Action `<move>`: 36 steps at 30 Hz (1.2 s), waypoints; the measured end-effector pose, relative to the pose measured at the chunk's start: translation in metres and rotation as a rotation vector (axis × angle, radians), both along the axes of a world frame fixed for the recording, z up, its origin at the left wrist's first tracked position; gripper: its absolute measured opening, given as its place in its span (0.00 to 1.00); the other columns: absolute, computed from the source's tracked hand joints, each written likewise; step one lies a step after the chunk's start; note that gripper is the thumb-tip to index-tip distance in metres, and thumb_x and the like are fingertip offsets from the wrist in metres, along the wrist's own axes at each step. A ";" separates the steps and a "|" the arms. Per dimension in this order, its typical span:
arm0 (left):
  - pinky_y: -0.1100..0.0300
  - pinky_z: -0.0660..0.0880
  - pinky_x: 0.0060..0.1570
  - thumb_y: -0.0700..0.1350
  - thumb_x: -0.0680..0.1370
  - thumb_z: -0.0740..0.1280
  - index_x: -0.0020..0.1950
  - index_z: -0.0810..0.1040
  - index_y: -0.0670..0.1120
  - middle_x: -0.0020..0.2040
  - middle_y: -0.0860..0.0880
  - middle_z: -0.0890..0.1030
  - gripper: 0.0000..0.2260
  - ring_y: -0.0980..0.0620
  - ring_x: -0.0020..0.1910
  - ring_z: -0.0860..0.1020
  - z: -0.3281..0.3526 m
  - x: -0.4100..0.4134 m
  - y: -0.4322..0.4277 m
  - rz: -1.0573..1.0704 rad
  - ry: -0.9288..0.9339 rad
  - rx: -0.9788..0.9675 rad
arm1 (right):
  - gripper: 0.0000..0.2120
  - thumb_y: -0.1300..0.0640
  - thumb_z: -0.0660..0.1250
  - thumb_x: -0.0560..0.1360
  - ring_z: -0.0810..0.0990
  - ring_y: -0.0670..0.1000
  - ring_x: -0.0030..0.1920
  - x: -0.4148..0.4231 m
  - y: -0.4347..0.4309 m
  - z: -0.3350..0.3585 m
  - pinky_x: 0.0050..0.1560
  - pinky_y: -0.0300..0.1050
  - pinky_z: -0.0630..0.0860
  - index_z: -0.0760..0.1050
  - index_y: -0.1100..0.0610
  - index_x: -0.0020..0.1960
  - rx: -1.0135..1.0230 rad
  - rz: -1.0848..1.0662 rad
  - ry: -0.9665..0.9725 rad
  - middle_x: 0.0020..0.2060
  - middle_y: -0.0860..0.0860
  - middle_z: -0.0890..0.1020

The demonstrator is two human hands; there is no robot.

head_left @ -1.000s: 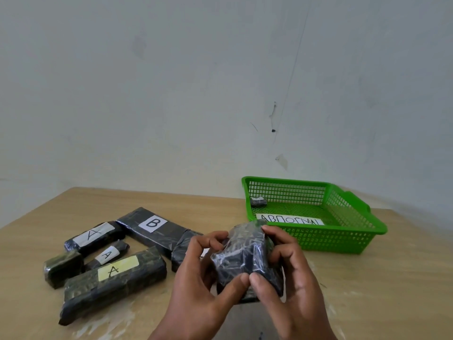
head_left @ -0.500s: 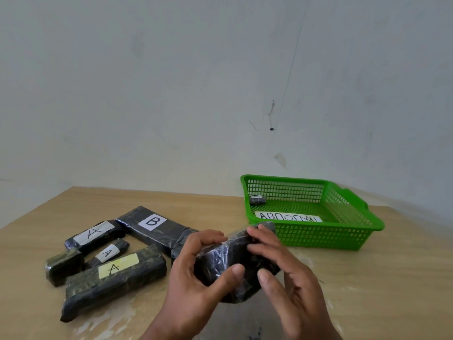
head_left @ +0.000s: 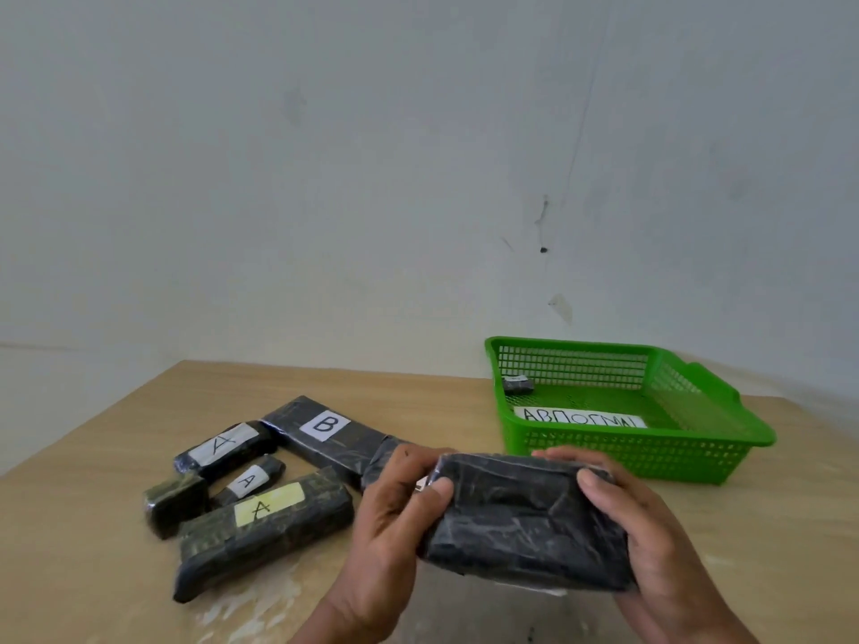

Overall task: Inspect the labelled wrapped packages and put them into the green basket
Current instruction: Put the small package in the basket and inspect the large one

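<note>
The wrapped package I'm turning now lies lengthwise, broad face toward me, where a second ago it stood end-on. My left hand and right hand each clamp one end, above the near table. I judge inspection unfinished: no label shows on this face. The green basket waits just beyond, right. The small package inside is too small to read; a further package behind my left hand is mostly hidden.

The left hand and right hand, cut off at the wrists, cover the held package's ends. The left hand hides most of a dark package behind it. In the green basket, the small package's label is too small to read.
</note>
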State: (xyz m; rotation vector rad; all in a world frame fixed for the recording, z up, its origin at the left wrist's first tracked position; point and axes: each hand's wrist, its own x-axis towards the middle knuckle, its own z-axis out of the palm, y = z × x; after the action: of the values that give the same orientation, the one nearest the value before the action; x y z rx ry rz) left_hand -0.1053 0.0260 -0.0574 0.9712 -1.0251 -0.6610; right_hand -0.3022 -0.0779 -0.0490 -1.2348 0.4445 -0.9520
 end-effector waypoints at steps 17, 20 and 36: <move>0.44 0.84 0.50 0.43 0.77 0.74 0.53 0.83 0.43 0.51 0.36 0.87 0.07 0.35 0.51 0.86 0.006 -0.002 -0.001 -0.100 0.074 0.201 | 0.21 0.47 0.73 0.67 0.84 0.63 0.48 0.008 0.007 -0.006 0.54 0.62 0.79 0.79 0.61 0.53 -0.062 -0.131 0.094 0.53 0.74 0.80; 0.38 0.82 0.57 0.48 0.67 0.79 0.54 0.83 0.47 0.53 0.37 0.86 0.17 0.33 0.53 0.85 0.008 0.002 0.001 -0.126 0.017 0.219 | 0.21 0.47 0.73 0.67 0.84 0.63 0.48 0.008 0.008 -0.007 0.51 0.58 0.81 0.79 0.61 0.53 -0.084 -0.133 0.085 0.51 0.72 0.82; 0.46 0.84 0.51 0.46 0.64 0.80 0.68 0.74 0.50 0.59 0.47 0.83 0.33 0.41 0.56 0.85 0.004 0.001 0.006 -0.160 -0.073 0.137 | 0.21 0.51 0.79 0.62 0.85 0.63 0.48 0.005 0.007 -0.007 0.50 0.60 0.83 0.81 0.56 0.52 -0.135 -0.152 0.098 0.51 0.68 0.84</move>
State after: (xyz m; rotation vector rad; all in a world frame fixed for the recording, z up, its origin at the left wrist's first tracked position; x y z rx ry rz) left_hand -0.1044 0.0325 -0.0537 1.0463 -1.1418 -0.8418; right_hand -0.2971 -0.0708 -0.0560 -1.3895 0.5652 -1.0676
